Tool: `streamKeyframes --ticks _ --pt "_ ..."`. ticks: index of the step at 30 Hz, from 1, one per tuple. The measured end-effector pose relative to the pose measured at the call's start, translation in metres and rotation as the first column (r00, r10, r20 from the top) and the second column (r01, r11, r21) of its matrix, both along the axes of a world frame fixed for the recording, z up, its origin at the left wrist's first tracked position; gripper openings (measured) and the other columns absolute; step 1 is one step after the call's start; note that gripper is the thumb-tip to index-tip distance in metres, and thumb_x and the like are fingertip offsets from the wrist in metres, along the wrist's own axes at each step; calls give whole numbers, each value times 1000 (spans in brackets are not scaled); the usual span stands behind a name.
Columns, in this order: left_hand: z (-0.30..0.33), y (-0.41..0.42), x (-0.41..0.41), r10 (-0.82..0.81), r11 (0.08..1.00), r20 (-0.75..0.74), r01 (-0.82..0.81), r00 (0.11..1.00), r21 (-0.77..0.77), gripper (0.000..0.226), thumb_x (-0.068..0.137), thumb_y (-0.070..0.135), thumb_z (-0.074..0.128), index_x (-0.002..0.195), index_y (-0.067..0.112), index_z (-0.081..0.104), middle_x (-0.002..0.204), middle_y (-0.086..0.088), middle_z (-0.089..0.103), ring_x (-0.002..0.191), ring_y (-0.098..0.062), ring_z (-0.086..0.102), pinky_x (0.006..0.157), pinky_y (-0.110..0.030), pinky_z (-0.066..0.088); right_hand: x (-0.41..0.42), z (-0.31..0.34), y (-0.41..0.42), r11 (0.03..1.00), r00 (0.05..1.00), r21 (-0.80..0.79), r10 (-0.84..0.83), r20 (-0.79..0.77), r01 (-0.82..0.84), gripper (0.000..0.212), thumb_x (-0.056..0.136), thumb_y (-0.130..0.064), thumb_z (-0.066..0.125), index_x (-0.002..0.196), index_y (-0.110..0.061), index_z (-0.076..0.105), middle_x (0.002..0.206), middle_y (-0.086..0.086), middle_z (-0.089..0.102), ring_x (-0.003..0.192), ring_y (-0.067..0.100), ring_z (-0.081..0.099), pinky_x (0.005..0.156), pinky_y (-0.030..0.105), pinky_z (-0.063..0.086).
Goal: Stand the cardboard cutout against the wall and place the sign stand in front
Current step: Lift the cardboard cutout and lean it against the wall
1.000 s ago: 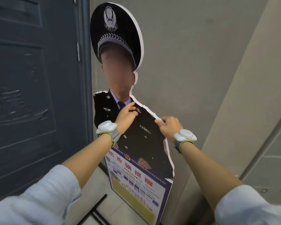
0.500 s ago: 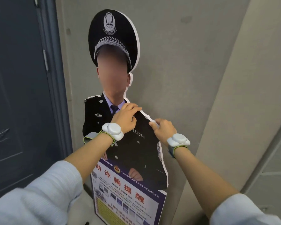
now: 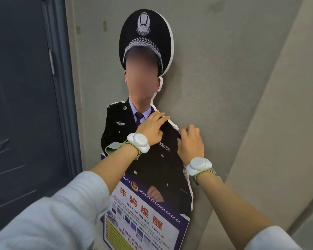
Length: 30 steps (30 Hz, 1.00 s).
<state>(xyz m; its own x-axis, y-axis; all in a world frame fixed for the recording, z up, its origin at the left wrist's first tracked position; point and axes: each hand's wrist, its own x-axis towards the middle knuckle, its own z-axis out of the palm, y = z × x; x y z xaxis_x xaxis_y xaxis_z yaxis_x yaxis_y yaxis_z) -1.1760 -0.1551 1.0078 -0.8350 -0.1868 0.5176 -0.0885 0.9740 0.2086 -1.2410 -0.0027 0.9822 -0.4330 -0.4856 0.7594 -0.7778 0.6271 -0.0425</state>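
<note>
The cardboard cutout (image 3: pixel 152 165) of a uniformed officer with a peaked cap stands upright against the grey wall (image 3: pixel 215 78), holding a printed blue and white notice at its lower part. My left hand (image 3: pixel 152 129) rests on its right-hand shoulder edge, fingers curled over the top. My right hand (image 3: pixel 190 143) grips the same shoulder's edge just below and to the right. Both wrists carry white sensor bands. The sign stand is out of view.
A dark blue-grey door (image 3: pixel 22 114) with its frame stands immediately left of the cutout. At the right the wall turns into a projecting pillar (image 3: pixel 278 132). The floor is hidden below the frame.
The cutout has shifted right, away from the door, and stands straighter and flatter against the wall. Both hands stay on its shoulder edge. The black stand on the floor has dropped out of view.
</note>
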Motion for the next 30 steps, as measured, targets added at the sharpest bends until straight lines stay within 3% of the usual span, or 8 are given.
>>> streamKeyframes --ticks 5,9,12,14,18,30 --pt "4 -5 -14 -40 999 39 39 998 35 66 87 6 48 149 19 29 161 -3 13 149 -21 12 115 -41 31 -19 -1 -1 1000 1000 8 -5 5 5 25 68 -2 74 89 1 61 89 19 59 77 37 55 54 36 49" --pt "-11 -2 -22 -13 994 -103 24 995 103 67 90 16 54 150 14 23 162 -8 8 149 -25 10 118 -40 25 -28 -2 -1 999 999 26 -34 1 34 26 67 1 73 91 0 61 90 19 59 77 36 55 54 37 51" --pt "-29 -2 -29 128 959 -160 -81 979 270 83 89 25 61 152 15 8 161 -13 -5 149 -32 0 120 -44 15 -32 -5 -2 998 999 30 -48 -21 49 29 64 3 74 90 0 61 89 18 60 75 35 55 53 35 50" --pt "-36 -4 -33 209 893 -137 -132 968 430 94 86 31 64 152 18 -2 161 -13 -12 149 -34 -4 119 -47 16 -31 -5 -1 999 998 25 -48 -30 48 30 63 4 74 89 -1 61 89 17 60 74 35 55 54 34 49" --pt "-45 -13 -43 192 781 -93 -94 977 617 103 82 37 69 152 23 -5 161 -12 -13 149 -32 1 119 -48 18 -33 -7 0 1000 999 14 -24 -28 24 27 66 2 72 90 -1 60 91 18 60 76 35 55 56 36 49" --pt "-45 -20 -65 109 766 -77 -34 991 642 103 81 33 71 152 22 -2 162 -12 -10 150 -27 1 119 -41 16 -37 -11 0 1000 999 -10 -17 -32 17 28 71 -3 70 96 -1 59 97 18 58 83 34 54 64 37 50"
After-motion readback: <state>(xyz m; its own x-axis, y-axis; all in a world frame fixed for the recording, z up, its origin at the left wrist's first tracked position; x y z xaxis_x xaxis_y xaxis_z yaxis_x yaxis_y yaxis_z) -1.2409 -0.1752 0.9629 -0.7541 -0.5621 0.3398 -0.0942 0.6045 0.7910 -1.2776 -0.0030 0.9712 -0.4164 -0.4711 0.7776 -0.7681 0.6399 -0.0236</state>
